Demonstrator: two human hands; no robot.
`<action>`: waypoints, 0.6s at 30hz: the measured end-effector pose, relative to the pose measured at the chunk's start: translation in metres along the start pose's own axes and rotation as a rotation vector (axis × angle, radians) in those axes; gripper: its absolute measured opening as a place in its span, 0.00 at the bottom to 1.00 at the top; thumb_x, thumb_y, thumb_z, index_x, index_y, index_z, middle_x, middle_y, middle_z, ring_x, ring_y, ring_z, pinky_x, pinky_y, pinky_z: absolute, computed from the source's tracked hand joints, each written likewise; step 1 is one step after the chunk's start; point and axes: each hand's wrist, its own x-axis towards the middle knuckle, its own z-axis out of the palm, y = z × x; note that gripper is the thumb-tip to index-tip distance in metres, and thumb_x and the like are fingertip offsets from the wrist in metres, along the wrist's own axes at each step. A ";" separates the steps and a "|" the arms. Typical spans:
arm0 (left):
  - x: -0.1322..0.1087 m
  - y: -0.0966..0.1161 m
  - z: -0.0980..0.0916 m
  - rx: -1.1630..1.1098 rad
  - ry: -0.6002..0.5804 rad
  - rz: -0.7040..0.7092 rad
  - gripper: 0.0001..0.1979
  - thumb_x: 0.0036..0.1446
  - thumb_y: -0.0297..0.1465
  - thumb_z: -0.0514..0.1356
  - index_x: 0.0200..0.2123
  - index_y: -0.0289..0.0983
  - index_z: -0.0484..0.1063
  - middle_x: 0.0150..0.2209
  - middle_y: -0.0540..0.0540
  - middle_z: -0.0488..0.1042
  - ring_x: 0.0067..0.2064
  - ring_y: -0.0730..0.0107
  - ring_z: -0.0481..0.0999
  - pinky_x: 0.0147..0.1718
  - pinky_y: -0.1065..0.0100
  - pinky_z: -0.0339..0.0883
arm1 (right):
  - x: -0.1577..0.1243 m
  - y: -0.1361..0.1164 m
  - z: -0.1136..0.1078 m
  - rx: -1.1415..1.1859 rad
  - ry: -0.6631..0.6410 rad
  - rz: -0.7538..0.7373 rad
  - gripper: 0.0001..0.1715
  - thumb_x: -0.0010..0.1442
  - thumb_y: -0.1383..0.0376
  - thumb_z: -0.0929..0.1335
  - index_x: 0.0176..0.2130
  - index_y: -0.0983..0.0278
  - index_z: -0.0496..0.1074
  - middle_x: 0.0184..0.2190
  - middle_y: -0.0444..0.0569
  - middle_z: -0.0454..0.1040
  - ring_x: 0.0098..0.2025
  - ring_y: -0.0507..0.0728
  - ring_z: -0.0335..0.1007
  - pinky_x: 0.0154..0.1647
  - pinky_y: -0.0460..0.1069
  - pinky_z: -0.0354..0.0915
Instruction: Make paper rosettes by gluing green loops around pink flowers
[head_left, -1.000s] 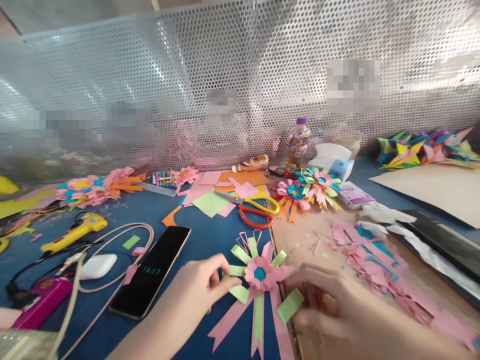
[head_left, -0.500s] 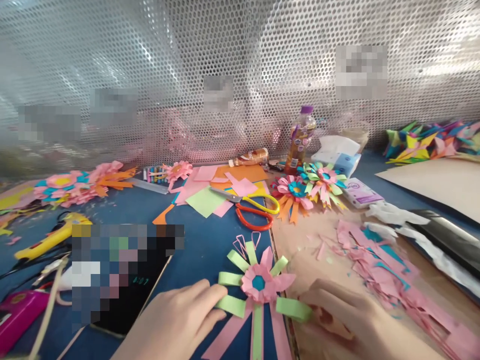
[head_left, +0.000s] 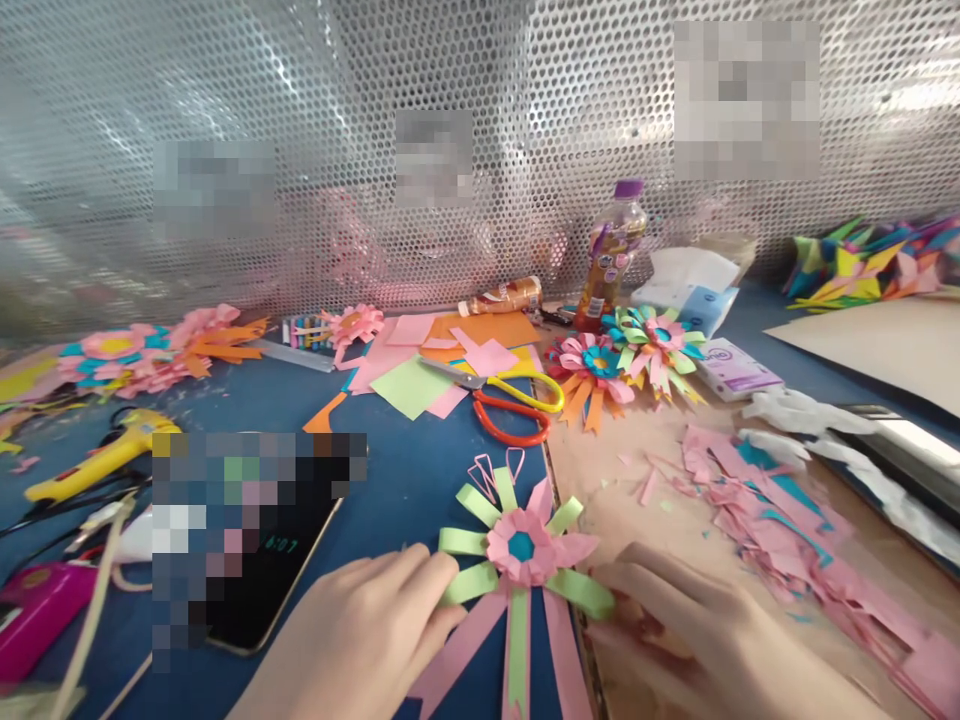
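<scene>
A paper flower (head_left: 540,575) lies in front of me on the blue table. It has a pink pleated ring around a blue centre, green loops, pink points and long pink and green strips hanging toward me. My left hand (head_left: 375,625) is closed, its fingertips pinching a green loop on the flower's left side. On the opposite side my right hand (head_left: 682,615) has its fingers curled at the end of another green loop (head_left: 589,592); its thumb is partly hidden. Two pink triangular paper clips (head_left: 499,470) lie just beyond the flower.
Scissors (head_left: 517,400) with red and yellow handles lie on coloured paper sheets (head_left: 412,385). At left are a phone (head_left: 277,570) and a yellow glue gun (head_left: 101,460). Finished paper flowers (head_left: 660,345), a drink bottle (head_left: 611,255) and pink paper scraps (head_left: 780,520) lie beyond and to the right.
The right-hand green loop now bends downward more than before, with my right fingers slightly nearer the flower. My left hand keeps its pinch. The view has shifted a little.
</scene>
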 end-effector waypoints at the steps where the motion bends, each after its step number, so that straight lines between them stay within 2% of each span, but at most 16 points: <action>1: 0.000 0.000 0.000 0.008 0.000 0.003 0.08 0.61 0.29 0.52 0.33 0.41 0.71 0.27 0.52 0.72 0.29 0.71 0.75 0.29 0.74 0.65 | 0.000 0.000 0.000 0.007 0.009 -0.012 0.02 0.61 0.65 0.65 0.34 0.60 0.67 0.30 0.42 0.73 0.26 0.48 0.72 0.23 0.40 0.68; 10: 0.002 0.005 0.000 0.132 -0.022 0.002 0.05 0.58 0.26 0.55 0.33 0.40 0.70 0.27 0.53 0.71 0.28 0.67 0.74 0.25 0.69 0.60 | 0.002 -0.006 0.003 0.014 0.099 -0.070 0.07 0.64 0.61 0.62 0.37 0.61 0.68 0.31 0.42 0.73 0.25 0.47 0.71 0.30 0.40 0.70; 14: 0.002 0.004 0.003 0.141 -0.027 0.031 0.05 0.59 0.28 0.55 0.34 0.40 0.70 0.27 0.52 0.72 0.28 0.67 0.75 0.25 0.69 0.62 | 0.003 -0.006 -0.001 -0.019 0.113 -0.093 0.10 0.64 0.60 0.62 0.37 0.62 0.69 0.33 0.44 0.74 0.29 0.48 0.73 0.28 0.39 0.68; 16: 0.001 0.003 0.003 0.134 0.012 0.061 0.06 0.61 0.30 0.53 0.36 0.40 0.71 0.28 0.52 0.73 0.28 0.68 0.75 0.25 0.69 0.63 | 0.002 -0.006 -0.002 -0.103 0.175 -0.147 0.13 0.65 0.60 0.61 0.36 0.63 0.71 0.32 0.46 0.75 0.30 0.49 0.73 0.27 0.41 0.68; 18: 0.001 0.002 0.001 0.111 0.099 0.112 0.11 0.64 0.33 0.50 0.37 0.41 0.72 0.28 0.52 0.74 0.29 0.70 0.75 0.26 0.71 0.65 | -0.001 -0.007 -0.001 -0.223 0.259 -0.246 0.15 0.66 0.62 0.59 0.34 0.63 0.72 0.29 0.47 0.75 0.29 0.51 0.72 0.27 0.44 0.67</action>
